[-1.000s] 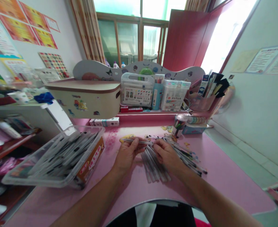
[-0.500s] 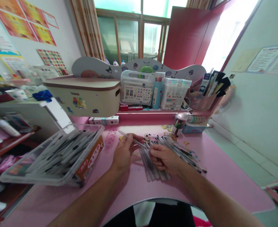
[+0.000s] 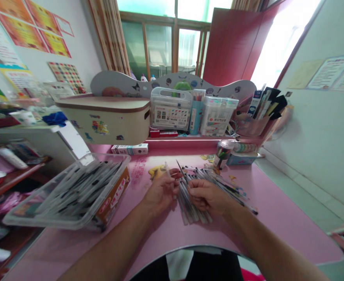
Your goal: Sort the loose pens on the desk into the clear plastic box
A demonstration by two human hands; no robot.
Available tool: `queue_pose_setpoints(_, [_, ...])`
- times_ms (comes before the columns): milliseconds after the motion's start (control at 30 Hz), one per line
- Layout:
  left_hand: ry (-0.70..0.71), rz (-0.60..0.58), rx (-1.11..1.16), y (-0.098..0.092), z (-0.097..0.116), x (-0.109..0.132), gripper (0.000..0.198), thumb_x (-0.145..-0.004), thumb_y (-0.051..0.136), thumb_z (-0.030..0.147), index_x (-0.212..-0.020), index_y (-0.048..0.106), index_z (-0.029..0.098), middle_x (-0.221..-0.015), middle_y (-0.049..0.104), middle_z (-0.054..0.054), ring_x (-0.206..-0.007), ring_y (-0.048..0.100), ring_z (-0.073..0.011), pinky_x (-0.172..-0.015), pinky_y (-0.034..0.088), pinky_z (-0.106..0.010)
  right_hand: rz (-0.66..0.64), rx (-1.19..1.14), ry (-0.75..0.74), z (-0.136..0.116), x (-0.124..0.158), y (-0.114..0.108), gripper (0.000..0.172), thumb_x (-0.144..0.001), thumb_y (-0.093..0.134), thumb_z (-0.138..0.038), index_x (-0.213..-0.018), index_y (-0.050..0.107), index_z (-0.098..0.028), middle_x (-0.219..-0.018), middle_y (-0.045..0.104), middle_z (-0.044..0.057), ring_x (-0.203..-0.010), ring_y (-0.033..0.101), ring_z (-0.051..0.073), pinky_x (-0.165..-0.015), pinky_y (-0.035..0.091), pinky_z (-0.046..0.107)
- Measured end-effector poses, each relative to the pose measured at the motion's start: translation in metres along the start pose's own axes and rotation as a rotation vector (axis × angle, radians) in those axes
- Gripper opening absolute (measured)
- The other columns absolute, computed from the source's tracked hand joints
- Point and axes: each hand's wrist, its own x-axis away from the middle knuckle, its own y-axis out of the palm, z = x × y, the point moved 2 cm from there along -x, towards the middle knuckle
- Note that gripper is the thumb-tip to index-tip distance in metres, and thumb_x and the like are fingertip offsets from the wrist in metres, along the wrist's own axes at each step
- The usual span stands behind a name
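My left hand (image 3: 160, 193) is closed on a clear pen barrel (image 3: 168, 171) that points up and away from me. Beside it, my right hand (image 3: 205, 196) pinches a thin dark refill (image 3: 180, 169), its tip angled up toward the barrel. Both hands hover just above the pink desk (image 3: 277, 218), over a row of clear pens (image 3: 191, 203) lying side by side. A wider heap of pens (image 3: 218, 179) spreads to the right behind my right hand.
A clear plastic box (image 3: 72, 195) full of pens sits on the left. At the back stand a cream storage box (image 3: 107, 117), marker cases (image 3: 170, 109), a small jar (image 3: 223, 153) and a cluttered shelf (image 3: 13, 128) on the far left.
The pen held level between both hands has come apart: the left hand now tilts the barrel upward while the right hand has drawn back holding the thin refill.
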Motion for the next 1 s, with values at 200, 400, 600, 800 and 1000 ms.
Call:
queue_pose_setpoints(200, [0.002, 0.084, -0.070, 0.003, -0.018, 0.000, 0.020, -0.093, 0.053, 0.024, -0.081, 0.061, 0.011, -0.067, 0.061, -0.005, -0.051, 0.058, -0.0113, -0.047, 0.051, -0.022, 0.152, 0.217, -0.060, 0.004, -0.005, 0.001, 0.010, -0.077, 0.057, -0.029, -0.082, 0.053, -0.020, -0.048, 0.036, -0.010, -0.038, 0.024, 0.006, -0.036, 0.016, 0.019])
queue_pose_setpoints(400, [0.006, 0.127, -0.068, 0.001, -0.009, 0.002, 0.005, -0.090, 0.054, 0.011, -0.088, 0.058, 0.013, -0.077, 0.065, -0.005, -0.063, 0.067, -0.0140, -0.059, 0.061, -0.029, 0.350, 0.289, -0.373, -0.001, -0.005, 0.000, 0.013, -0.077, 0.045, -0.018, -0.089, 0.048, -0.024, -0.066, 0.047, -0.007, -0.047, 0.041, 0.009, -0.044, 0.033, 0.021])
queue_pose_setpoints(600, [-0.033, -0.040, 0.003, 0.004, -0.020, 0.003, 0.005, -0.088, 0.057, 0.008, -0.089, 0.060, 0.012, -0.061, 0.052, 0.004, -0.041, 0.047, -0.0040, -0.042, 0.049, -0.015, 0.524, 0.625, -0.718, -0.013, 0.005, 0.015, 0.011, -0.093, 0.044, -0.019, -0.090, 0.054, -0.022, -0.078, 0.060, -0.001, -0.076, 0.059, 0.015, -0.075, 0.047, 0.030])
queue_pose_setpoints(800, [-0.095, 0.028, 0.067, 0.002, -0.026, 0.001, 0.012, -0.091, 0.052, 0.008, -0.093, 0.064, 0.010, -0.082, 0.069, -0.008, -0.070, 0.069, -0.0138, -0.065, 0.062, -0.026, 0.541, 0.667, -0.775, -0.004, 0.007, 0.021, 0.014, -0.097, 0.044, -0.021, -0.101, 0.057, -0.024, -0.094, 0.068, 0.003, -0.089, 0.065, 0.017, -0.083, 0.050, 0.032])
queue_pose_setpoints(1000, [-0.152, 0.059, 0.154, 0.009, -0.032, 0.005, 0.018, -0.093, 0.047, 0.010, -0.089, 0.064, 0.010, -0.074, 0.069, -0.006, -0.063, 0.069, -0.0145, -0.066, 0.062, -0.029, 0.545, 0.819, -0.753, 0.004, 0.001, 0.018, 0.024, -0.096, 0.042, -0.017, -0.108, 0.059, -0.028, -0.124, 0.065, 0.006, -0.125, 0.055, 0.021, -0.109, 0.039, 0.044])
